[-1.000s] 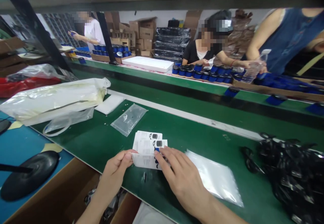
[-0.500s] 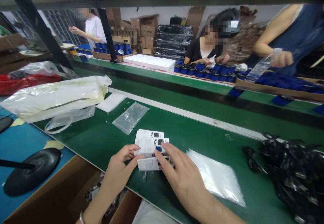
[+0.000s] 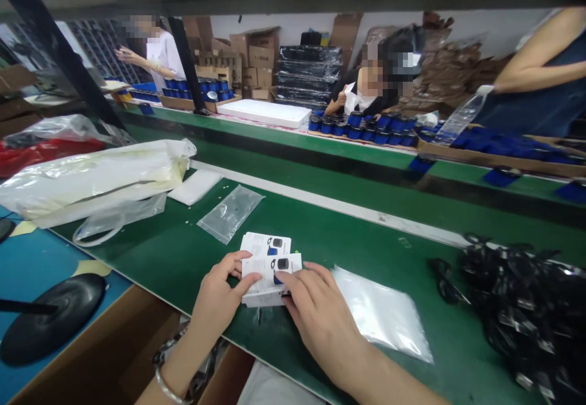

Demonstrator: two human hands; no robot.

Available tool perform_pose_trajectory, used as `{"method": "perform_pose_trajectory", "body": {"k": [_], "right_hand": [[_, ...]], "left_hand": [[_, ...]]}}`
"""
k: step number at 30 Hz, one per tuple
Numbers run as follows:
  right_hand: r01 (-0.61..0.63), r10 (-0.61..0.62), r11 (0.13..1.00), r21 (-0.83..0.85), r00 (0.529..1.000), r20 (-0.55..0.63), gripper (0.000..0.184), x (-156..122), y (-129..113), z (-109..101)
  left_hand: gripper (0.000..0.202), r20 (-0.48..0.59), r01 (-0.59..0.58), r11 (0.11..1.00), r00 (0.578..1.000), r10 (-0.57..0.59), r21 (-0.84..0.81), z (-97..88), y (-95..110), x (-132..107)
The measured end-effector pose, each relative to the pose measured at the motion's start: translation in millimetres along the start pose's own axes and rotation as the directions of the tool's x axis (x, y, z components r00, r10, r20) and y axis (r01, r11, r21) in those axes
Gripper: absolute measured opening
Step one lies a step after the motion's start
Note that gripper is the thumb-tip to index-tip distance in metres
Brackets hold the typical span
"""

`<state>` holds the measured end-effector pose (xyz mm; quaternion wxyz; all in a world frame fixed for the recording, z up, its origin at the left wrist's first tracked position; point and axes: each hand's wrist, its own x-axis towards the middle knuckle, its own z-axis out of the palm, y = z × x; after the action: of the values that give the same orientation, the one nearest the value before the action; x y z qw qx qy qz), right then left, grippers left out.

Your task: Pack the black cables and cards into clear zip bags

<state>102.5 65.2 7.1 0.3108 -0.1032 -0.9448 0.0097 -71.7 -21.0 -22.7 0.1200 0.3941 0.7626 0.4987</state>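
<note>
Between my hands is a small stack of white printed leaflets (image 3: pixel 268 266) with pictures of a dark round device and a cable. My left hand (image 3: pixel 224 283) grips the leaflets' left edge, thumb on top. On the right side, my right hand (image 3: pixel 315 307) has its fingers closed over the edge of the same leaflets; some fingertips are hidden beneath. A pile of clear plastic bags (image 3: pixel 384 313) lies just right of my right hand. Beyond the leaflets, a single clear zip bag (image 3: pixel 231 213) lies flat on the green work surface (image 3: pixel 174 258).
Black coiled cables (image 3: pixel 517 313) are heaped at the right. To the left lie a large white plastic bag (image 3: pixel 91 173) and a black round stand base (image 3: pixel 55 316). An open cardboard box (image 3: pixel 105 350) sits below the front edge. Co-workers stand behind rows of blue-and-black items (image 3: pixel 366 129).
The top leaflet, earlier fanned apart from the lower one, now lies over it, and my fingers have shifted on the edges. The view has moved slightly. A co-worker's hand has left the plastic bottle.
</note>
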Motion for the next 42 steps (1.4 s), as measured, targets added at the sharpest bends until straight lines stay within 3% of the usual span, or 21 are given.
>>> {"method": "perform_pose_trajectory", "body": {"k": [3,6,9,12,15,17,20,23,28,35,42], "right_hand": [[-0.036,0.040,0.997,-0.066,0.997,0.059,0.034,1,0,-2],[-0.086,0.089,0.995,-0.044,0.992,0.086,0.027,6,1,-8],[-0.177,0.172,0.983,0.058,0.982,0.077,0.018,9,2,-16],[-0.227,0.222,0.961,0.159,0.974,0.047,0.014,5,0,-23],[-0.275,0.283,0.914,0.298,0.959,0.017,0.016,-8,-6,-21],[-0.371,0.408,0.825,0.427,0.913,0.006,0.025,-19,-12,-15],[-0.508,0.626,0.630,0.587,0.780,0.003,0.039,-33,-21,-2],[-0.538,0.709,0.512,0.669,0.704,0.023,0.031,-37,-26,7],[-0.519,0.698,0.445,0.730,0.712,0.081,0.026,-34,-30,8],[-0.538,0.640,0.471,0.699,0.754,0.148,0.012,-36,-28,2],[-0.465,0.719,0.311,0.829,0.686,0.115,0.014,-39,-34,8]], "left_hand": [[0.032,0.005,-0.015,1.000,1.000,0.015,0.006,1.4,-2,2],[0.032,0.005,-0.035,0.999,0.999,0.035,0.004,-0.4,-3,3],[0.036,-0.099,-0.061,0.998,0.993,0.061,0.006,-3.9,2,-1],[0.034,-0.175,-0.104,0.994,0.980,0.095,-0.039,-1.9,13,-21],[0.032,-0.062,-0.093,0.980,0.995,0.084,-0.173,9.5,25,-49],[0.033,0.029,0.012,0.965,1.000,-0.004,-0.261,19.1,29,-61],[0.036,0.091,0.091,0.955,0.994,-0.067,-0.281,29.9,31,-64],[0.038,0.088,0.097,0.958,0.993,-0.076,-0.270,34.1,32,-57],[0.034,0.059,0.050,0.967,0.998,-0.036,-0.250,31.6,39,-58],[0.032,0.053,0.086,0.969,0.996,-0.075,-0.232,31.5,38,-60],[0.032,0.044,0.028,0.975,0.999,-0.019,-0.221,27.9,42,-59]]}}
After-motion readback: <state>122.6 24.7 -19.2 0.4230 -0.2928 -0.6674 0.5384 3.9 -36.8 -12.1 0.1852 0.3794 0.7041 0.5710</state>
